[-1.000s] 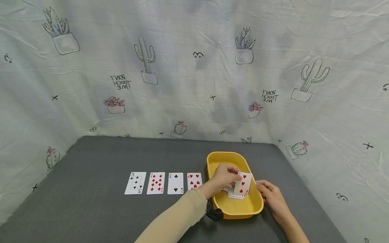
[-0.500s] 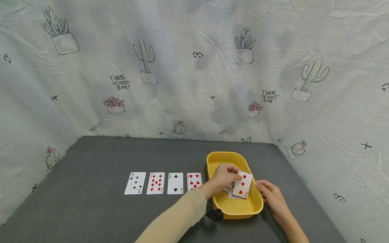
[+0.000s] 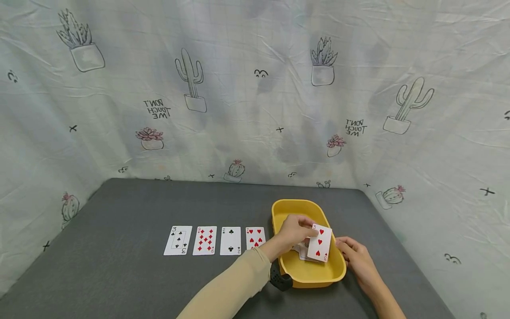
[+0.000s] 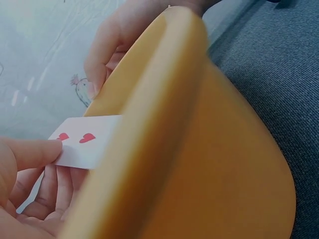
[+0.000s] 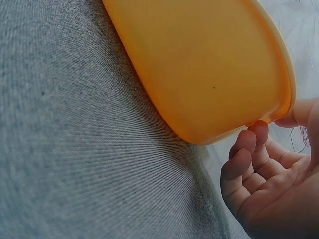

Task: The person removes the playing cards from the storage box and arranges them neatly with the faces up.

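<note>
A yellow tub (image 3: 295,206) stands on the grey table, right of centre. My left hand (image 3: 308,232) reaches into it and pinches a three of hearts (image 3: 320,242) between thumb and fingers, lifted above a few loose cards (image 3: 299,252) on the tub's floor. In the left wrist view the thumb (image 4: 30,152) presses on the card (image 4: 82,142) behind the tub wall (image 4: 189,149). My right hand (image 3: 341,246) holds the tub's right rim. In the right wrist view its fingertips (image 5: 256,130) sit under the rim (image 5: 279,64).
Four cards lie face up in a row left of the tub: three of clubs (image 3: 177,240), nine of diamonds (image 3: 205,240), two of clubs (image 3: 230,240), seven of hearts (image 3: 255,237). A cactus-print cloth (image 3: 255,110) hangs around the table.
The held three of hearts has shifted slightly to the right and stands a little more upright. Both hands stay at the tub.
</note>
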The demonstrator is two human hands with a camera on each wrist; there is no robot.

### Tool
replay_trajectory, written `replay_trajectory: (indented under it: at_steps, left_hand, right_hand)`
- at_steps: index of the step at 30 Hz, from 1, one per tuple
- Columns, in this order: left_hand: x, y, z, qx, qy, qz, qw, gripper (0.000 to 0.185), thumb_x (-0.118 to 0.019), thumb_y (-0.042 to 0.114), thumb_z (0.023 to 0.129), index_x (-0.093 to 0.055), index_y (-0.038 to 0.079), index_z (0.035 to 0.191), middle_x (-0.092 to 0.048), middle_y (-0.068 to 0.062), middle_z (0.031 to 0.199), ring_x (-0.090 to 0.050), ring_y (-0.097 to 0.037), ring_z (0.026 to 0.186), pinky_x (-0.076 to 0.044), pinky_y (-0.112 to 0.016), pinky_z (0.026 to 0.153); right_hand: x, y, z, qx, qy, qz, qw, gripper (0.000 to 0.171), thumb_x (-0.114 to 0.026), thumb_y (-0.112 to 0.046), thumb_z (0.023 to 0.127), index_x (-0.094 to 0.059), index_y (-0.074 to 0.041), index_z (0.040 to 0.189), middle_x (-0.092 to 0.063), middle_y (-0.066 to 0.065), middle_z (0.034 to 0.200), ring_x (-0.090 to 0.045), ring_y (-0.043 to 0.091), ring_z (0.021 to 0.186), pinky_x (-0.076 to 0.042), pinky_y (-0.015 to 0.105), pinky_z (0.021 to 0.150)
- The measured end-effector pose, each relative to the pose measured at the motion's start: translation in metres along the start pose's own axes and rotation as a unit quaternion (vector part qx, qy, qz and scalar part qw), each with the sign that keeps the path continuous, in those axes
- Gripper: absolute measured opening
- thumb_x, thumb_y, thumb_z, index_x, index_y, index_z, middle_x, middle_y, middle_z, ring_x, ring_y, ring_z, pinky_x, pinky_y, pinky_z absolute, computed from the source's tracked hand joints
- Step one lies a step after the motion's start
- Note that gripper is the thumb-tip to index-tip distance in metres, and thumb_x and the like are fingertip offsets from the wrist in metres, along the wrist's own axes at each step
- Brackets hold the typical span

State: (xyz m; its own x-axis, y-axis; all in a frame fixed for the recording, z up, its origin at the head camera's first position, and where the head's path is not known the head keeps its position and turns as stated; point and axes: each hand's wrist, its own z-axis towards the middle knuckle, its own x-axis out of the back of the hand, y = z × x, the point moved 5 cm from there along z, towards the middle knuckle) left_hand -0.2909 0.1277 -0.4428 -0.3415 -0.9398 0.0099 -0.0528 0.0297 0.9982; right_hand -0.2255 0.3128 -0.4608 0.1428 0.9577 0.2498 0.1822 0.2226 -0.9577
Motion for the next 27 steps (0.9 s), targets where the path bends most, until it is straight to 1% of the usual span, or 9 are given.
replay_trajectory:
  at_steps: [6, 10, 12, 14, 16, 18, 21, 24, 27]
  left_hand:
    - [0.0, -0.001, -0.001, -0.005, -0.007, -0.013, 0.9999, 0.01, -0.076, 0.001, 0.084, -0.073, 0.006, 0.092, -0.067, -0.001, 0.083, -0.065, -0.016, 0.073, -0.059, -0.037, 0.069]
    - [0.001, 0.0, -0.002, 0.0, -0.014, -0.037, 0.9992, 0.011, -0.076, 0.003, 0.085, -0.073, 0.005, 0.095, -0.068, -0.002, 0.085, -0.066, -0.017, 0.076, -0.059, -0.04, 0.074]
    - [0.005, 0.006, -0.005, 0.006, -0.023, -0.065, 0.9976, 0.013, -0.075, 0.004, 0.086, -0.072, 0.004, 0.098, -0.069, -0.003, 0.089, -0.067, -0.018, 0.08, -0.058, -0.042, 0.079]
    - [0.013, 0.018, -0.012, 0.007, -0.037, -0.093, 0.9949, 0.017, -0.074, 0.005, 0.087, -0.07, 0.003, 0.104, -0.069, -0.005, 0.093, -0.068, -0.019, 0.084, -0.056, -0.044, 0.084]
    - [0.025, 0.034, -0.022, 0.004, -0.051, -0.124, 0.9909, 0.02, -0.073, 0.004, 0.088, -0.069, 0.0, 0.107, -0.069, -0.008, 0.097, -0.069, -0.021, 0.087, -0.055, -0.043, 0.085]
    - [0.041, 0.051, -0.034, -0.005, -0.061, -0.14, 0.9883, 0.022, -0.073, 0.004, 0.088, -0.069, 0.0, 0.109, -0.069, -0.009, 0.1, -0.068, -0.022, 0.09, -0.056, -0.04, 0.085]
    - [0.071, 0.072, -0.055, -0.022, -0.06, -0.147, 0.9871, 0.024, -0.074, 0.004, 0.088, -0.07, 0.001, 0.111, -0.069, -0.011, 0.105, -0.068, -0.023, 0.092, -0.056, -0.035, 0.082]
    - [0.105, 0.083, -0.078, -0.033, -0.05, -0.132, 0.9894, 0.029, -0.075, 0.006, 0.088, -0.07, 0.003, 0.116, -0.068, -0.013, 0.111, -0.067, -0.026, 0.095, -0.056, -0.036, 0.084]
    - [0.139, 0.082, -0.097, -0.037, -0.027, -0.108, 0.9931, 0.033, -0.075, 0.008, 0.088, -0.069, 0.003, 0.12, -0.067, -0.014, 0.113, -0.066, -0.027, 0.097, -0.055, -0.036, 0.085]
  right_hand:
    - [-0.001, 0.002, 0.0, 0.0, -0.001, 0.003, 1.0, 0.038, -0.058, -0.026, 0.101, -0.059, 0.007, 0.12, -0.065, 0.01, 0.096, -0.06, 0.016, 0.073, -0.052, 0.026, 0.059]
    - [0.0, 0.002, 0.0, 0.002, -0.004, 0.006, 1.0, 0.038, -0.058, -0.026, 0.101, -0.059, 0.006, 0.12, -0.065, 0.009, 0.095, -0.06, 0.016, 0.073, -0.052, 0.026, 0.058]
    - [0.0, 0.002, -0.001, 0.003, -0.003, 0.004, 1.0, 0.038, -0.058, -0.027, 0.101, -0.06, 0.006, 0.12, -0.065, 0.009, 0.094, -0.059, 0.016, 0.071, -0.051, 0.026, 0.058]
    - [0.0, 0.001, -0.001, 0.003, -0.001, 0.002, 1.0, 0.038, -0.059, -0.027, 0.101, -0.06, 0.006, 0.12, -0.065, 0.008, 0.093, -0.058, 0.016, 0.071, -0.05, 0.026, 0.057]
    - [0.0, 0.001, 0.0, 0.002, 0.002, 0.001, 1.0, 0.037, -0.059, -0.026, 0.101, -0.06, 0.006, 0.12, -0.065, 0.008, 0.092, -0.059, 0.015, 0.071, -0.051, 0.026, 0.058]
    - [0.001, 0.002, -0.001, -0.001, 0.001, 0.004, 1.0, 0.037, -0.059, -0.025, 0.101, -0.06, 0.006, 0.12, -0.065, 0.008, 0.092, -0.059, 0.015, 0.071, -0.051, 0.026, 0.059]
    - [0.001, 0.002, -0.002, -0.003, 0.0, 0.007, 1.0, 0.038, -0.059, -0.026, 0.101, -0.059, 0.007, 0.122, -0.065, 0.007, 0.091, -0.06, 0.015, 0.072, -0.052, 0.027, 0.06]
    - [0.0, 0.0, -0.003, -0.002, -0.002, 0.01, 1.0, 0.04, -0.059, -0.026, 0.101, -0.059, 0.007, 0.123, -0.065, 0.008, 0.091, -0.059, 0.015, 0.071, -0.052, 0.027, 0.059]
    - [-0.001, -0.002, -0.005, -0.001, -0.003, 0.011, 1.0, 0.041, -0.059, -0.027, 0.101, -0.058, 0.008, 0.124, -0.065, 0.008, 0.092, -0.06, 0.015, 0.072, -0.053, 0.027, 0.061]
